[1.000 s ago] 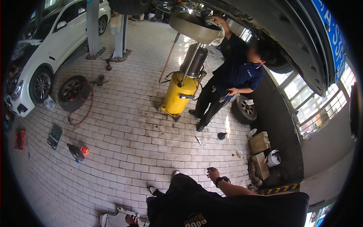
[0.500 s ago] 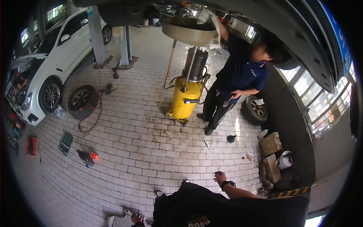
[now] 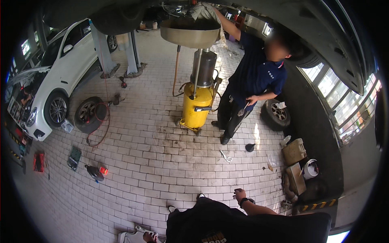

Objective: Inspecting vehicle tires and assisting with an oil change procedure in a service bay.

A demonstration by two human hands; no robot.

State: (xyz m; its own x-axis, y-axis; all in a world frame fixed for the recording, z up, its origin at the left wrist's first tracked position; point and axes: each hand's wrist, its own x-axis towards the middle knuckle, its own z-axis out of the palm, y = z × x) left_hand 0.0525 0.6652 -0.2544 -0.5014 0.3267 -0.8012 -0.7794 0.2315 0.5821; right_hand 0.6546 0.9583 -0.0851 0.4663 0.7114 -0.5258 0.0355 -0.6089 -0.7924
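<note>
My right hand, with a dark watch at the wrist, hangs low at lower centre, fingers apart, empty, above the tiled floor. My left hand is at the bottom edge beside a white plastic-or-metal object; its fingers are too small and dim to read. A co-worker in a dark blue shirt reaches up to a white rag at the rim of a wide drain pan on a yellow wheeled tank; their lower hand holds a metal tool.
A raised car hangs overhead. At left are a white car, lift posts, a loose wheel, a hose and toolboxes. Along the right wall lie another wheel, a funnel, a jerrycan and a bucket.
The co-worker's raised arm has stretched higher with the rag above the pan. The camera view has shifted slightly; my hands appear a little lower and otherwise much the same.
</note>
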